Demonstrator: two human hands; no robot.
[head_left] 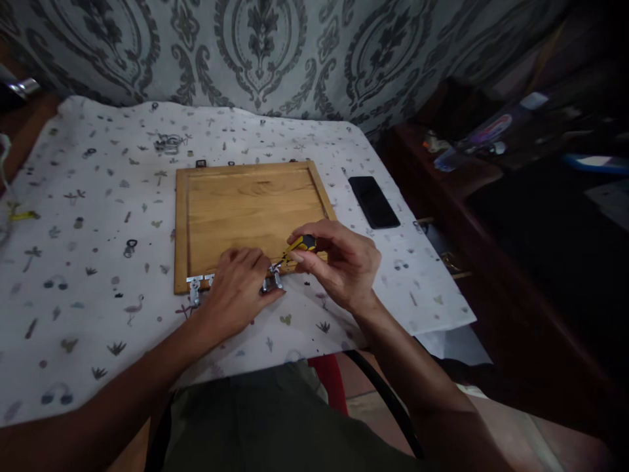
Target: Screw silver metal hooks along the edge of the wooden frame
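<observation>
A framed wooden door panel [246, 210] lies flat on the table. My right hand [346, 259] pinches a small yellow-and-black screwdriver [301, 245] between thumb and fingertips, its shaft slanting down to a metal hinge [278, 278] on the panel's near edge. Over that edge, my left hand [240, 288] has its fingers bent on the wood and its thumb along the hinge's near side, steadying it; the fingertips are partly hidden. A second metal hinge [194, 288] sits at the near left corner, left of that hand.
A black phone [374, 202] lies right of the panel on the patterned tablecloth [122, 314]. Another metal piece [170, 143] rests behind the panel at left. A plastic bottle [491, 128] is on the dark furniture at right. Patterned fabric hangs behind the table.
</observation>
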